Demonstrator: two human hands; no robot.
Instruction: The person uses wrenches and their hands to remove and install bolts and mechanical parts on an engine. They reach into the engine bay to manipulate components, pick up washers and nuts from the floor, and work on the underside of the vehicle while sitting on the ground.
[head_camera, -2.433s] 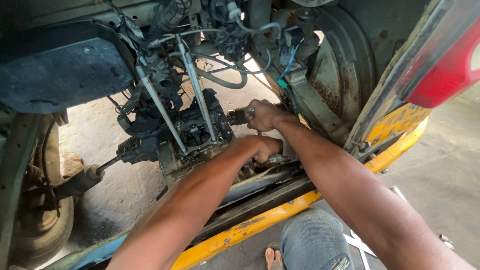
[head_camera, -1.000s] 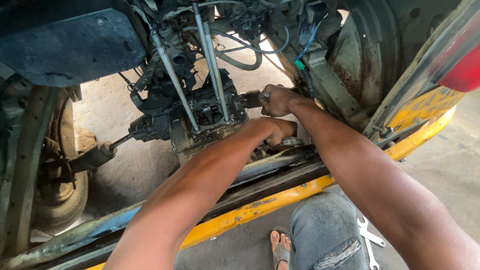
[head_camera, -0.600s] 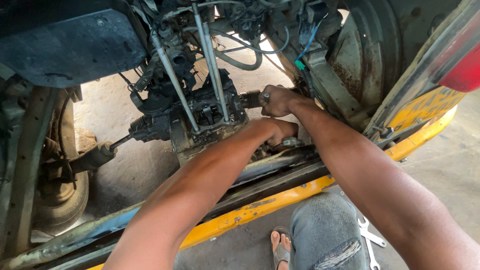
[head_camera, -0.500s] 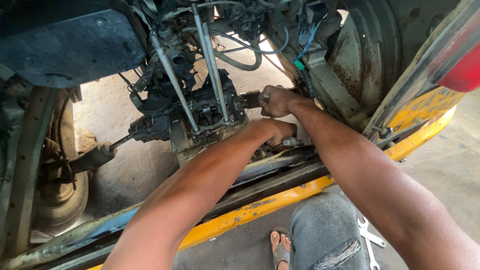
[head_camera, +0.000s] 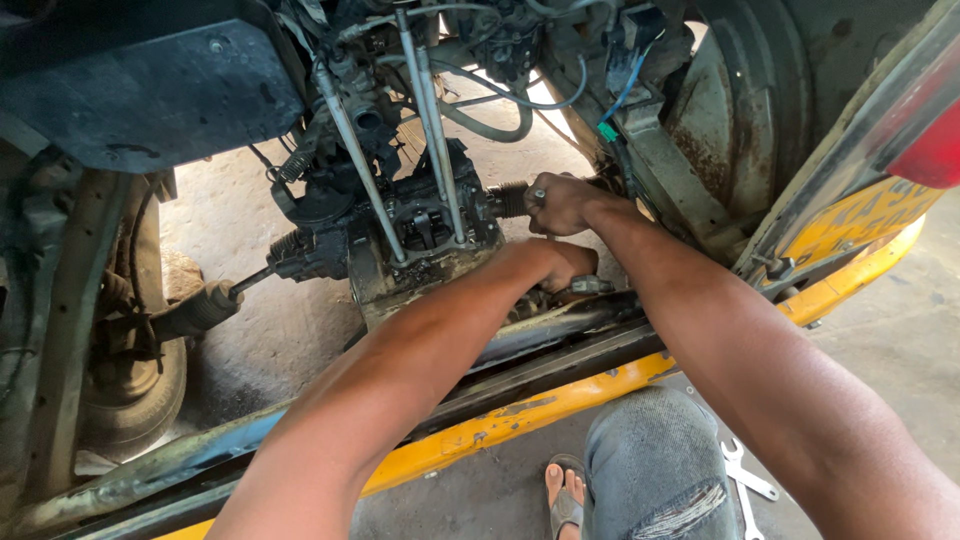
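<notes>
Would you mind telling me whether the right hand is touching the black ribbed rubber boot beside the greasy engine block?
Touching: the head view shows the right hand wrapped around the end of the black ribbed rubber boot.

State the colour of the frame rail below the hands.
Yellow frame rail, seen in the head view.

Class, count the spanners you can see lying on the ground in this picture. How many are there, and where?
2, both on the concrete floor at lower right: one spanner beside the person's knee, another spanner crossing just below it. Others may be hidden under the vehicle.
</notes>
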